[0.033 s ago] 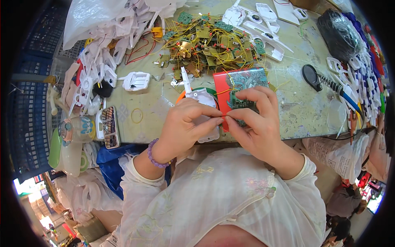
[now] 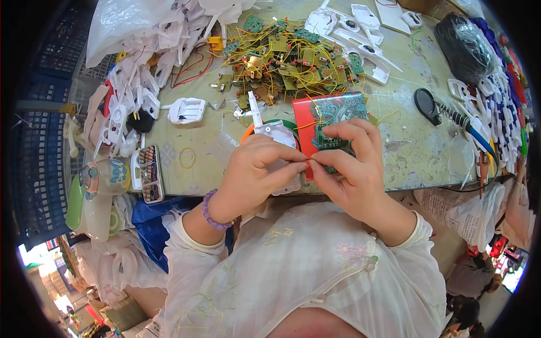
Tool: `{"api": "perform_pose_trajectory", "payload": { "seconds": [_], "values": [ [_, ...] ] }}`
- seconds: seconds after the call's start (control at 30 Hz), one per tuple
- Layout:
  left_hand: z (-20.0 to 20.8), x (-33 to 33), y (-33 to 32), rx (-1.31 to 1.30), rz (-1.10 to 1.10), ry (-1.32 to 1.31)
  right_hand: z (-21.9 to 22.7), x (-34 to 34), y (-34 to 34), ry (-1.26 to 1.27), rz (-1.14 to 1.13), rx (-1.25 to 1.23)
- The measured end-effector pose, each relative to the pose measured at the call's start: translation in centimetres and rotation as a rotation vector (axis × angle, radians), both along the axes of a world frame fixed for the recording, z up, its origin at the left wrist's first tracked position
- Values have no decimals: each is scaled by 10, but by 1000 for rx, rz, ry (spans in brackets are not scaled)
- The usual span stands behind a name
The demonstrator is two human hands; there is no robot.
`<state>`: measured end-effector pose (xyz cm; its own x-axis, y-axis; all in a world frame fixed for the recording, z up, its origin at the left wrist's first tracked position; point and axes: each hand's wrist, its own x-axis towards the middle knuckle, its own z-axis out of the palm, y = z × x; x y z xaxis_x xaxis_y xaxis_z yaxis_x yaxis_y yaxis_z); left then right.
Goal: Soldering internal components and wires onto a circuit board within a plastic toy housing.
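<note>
Left hand [image 2: 251, 169] and right hand [image 2: 358, 174] are pinched at the tips near frame centre; item gripped can't be told. Green circuit board [image 2: 323, 137], right of centre, is partly covered by right hand: likely light, stiff, fragile; best held by edges.

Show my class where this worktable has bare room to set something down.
Bare tabletop lies between the right hand and the coiled spring; a smaller patch, between the rubber band and left hand. Crowded: far middle, heaped circuit boards; far left, white plastic parts.
</note>
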<state>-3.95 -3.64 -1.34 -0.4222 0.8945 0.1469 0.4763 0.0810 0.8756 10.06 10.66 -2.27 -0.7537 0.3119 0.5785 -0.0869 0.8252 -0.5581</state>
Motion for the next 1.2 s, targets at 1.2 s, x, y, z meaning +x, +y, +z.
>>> {"api": "perform_pose_trajectory", "payload": {
  "seconds": [1.2],
  "values": [
    [-11, 4, 25, 176, -70, 566, -14, 140, 189, 354, -991, -284]
  ]
}}
